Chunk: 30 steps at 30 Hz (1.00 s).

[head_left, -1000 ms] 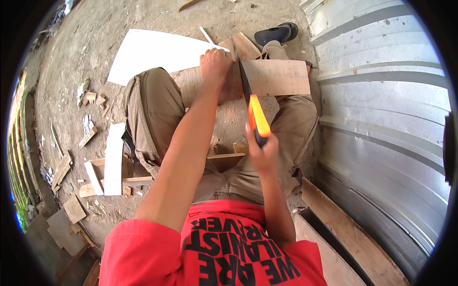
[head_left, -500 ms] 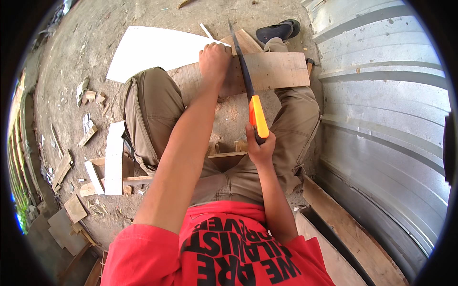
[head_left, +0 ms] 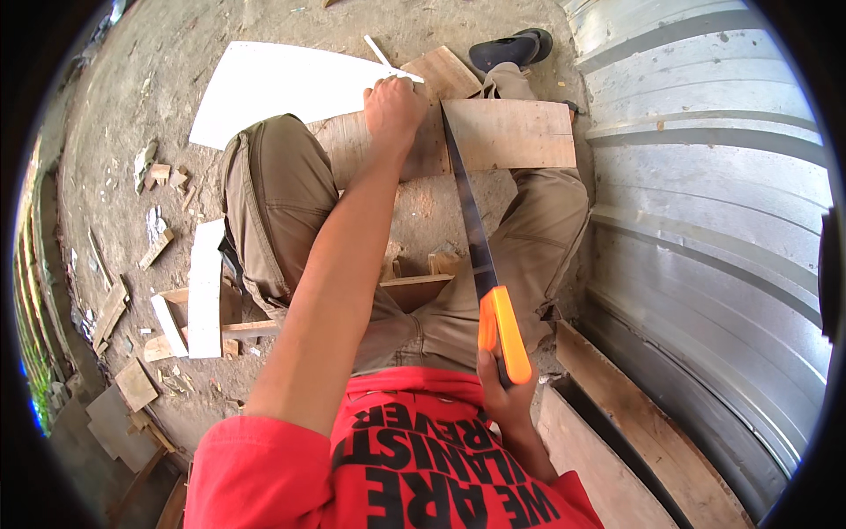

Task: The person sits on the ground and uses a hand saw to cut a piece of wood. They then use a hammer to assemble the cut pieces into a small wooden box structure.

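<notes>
A pale wooden board (head_left: 515, 132) lies across my two knees. My left hand (head_left: 394, 108) is closed over its far edge, left of the middle, with the fingertips hidden. My right hand (head_left: 509, 397) grips the orange and black handle of a handsaw (head_left: 476, 242), close to my red shirt. The dark blade slants away from me, and its tip end lies at a cut line in the board, to the right of my left hand. A white sheet (head_left: 273, 93) lies beyond my left knee, reaching toward that hand.
Another wood piece (head_left: 443, 72) lies beyond the board, near my dark shoe (head_left: 507, 53). Corrugated metal sheeting (head_left: 705, 167) stands along the right. Long planks (head_left: 648, 428) rest at the lower right. Wood offcuts (head_left: 113, 313) and a white strip (head_left: 207, 291) lie on the left.
My right hand has pulled the saw back toward my body, so more of the blade shows on the near side of the board. My left hand keeps its hold.
</notes>
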Motion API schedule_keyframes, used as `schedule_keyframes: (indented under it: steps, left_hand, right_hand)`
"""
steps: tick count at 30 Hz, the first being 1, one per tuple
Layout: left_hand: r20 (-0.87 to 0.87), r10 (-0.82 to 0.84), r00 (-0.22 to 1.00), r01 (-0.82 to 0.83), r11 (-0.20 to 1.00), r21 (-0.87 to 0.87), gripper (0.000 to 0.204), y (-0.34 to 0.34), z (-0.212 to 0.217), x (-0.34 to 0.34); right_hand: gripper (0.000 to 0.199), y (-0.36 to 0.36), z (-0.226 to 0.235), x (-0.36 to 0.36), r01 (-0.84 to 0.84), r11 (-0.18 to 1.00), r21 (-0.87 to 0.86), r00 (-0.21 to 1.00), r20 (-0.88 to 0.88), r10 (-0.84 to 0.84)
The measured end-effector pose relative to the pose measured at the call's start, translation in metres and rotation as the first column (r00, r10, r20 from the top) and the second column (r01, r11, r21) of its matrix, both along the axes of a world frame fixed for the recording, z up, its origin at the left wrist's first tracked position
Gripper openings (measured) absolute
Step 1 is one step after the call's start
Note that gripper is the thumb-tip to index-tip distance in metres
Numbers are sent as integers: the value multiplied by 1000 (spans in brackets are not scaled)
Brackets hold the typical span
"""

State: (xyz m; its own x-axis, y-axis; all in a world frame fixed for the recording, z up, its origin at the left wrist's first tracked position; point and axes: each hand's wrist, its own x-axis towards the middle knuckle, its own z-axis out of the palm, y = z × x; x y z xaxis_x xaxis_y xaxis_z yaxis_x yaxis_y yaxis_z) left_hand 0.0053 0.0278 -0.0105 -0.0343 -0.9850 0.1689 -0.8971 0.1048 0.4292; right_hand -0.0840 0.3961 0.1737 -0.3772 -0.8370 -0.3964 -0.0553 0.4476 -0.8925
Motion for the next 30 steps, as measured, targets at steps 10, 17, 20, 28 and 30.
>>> schedule_keyframes:
  steps: [10,17,20,28,30]
  left_hand:
    - [-28,4,1000,-5,999,-46,28,-11,0,-3]
    - [-39,15,999,-15,1000,13,32,-3,1,4]
    - [-43,-5,999,5,1000,8,32,-2,2,2]
    - [-7,-1,1000,1,999,-44,29,-1,-1,-1]
    - [17,-8,1000,9,1000,-6,30,-5,4,-2]
  right_hand:
    - [40,-209,-95,-4,-68,972,-226,986,-163,31]
    - [27,-77,-31,-2,-21,999,40,1000,2,21]
    - [20,-6,15,-10,-22,997,74,999,44,18]
    - [34,-98,-22,-1,-59,995,-79,996,-65,54]
    - [29,-117,-38,2,-95,984,-150,989,-130,76]
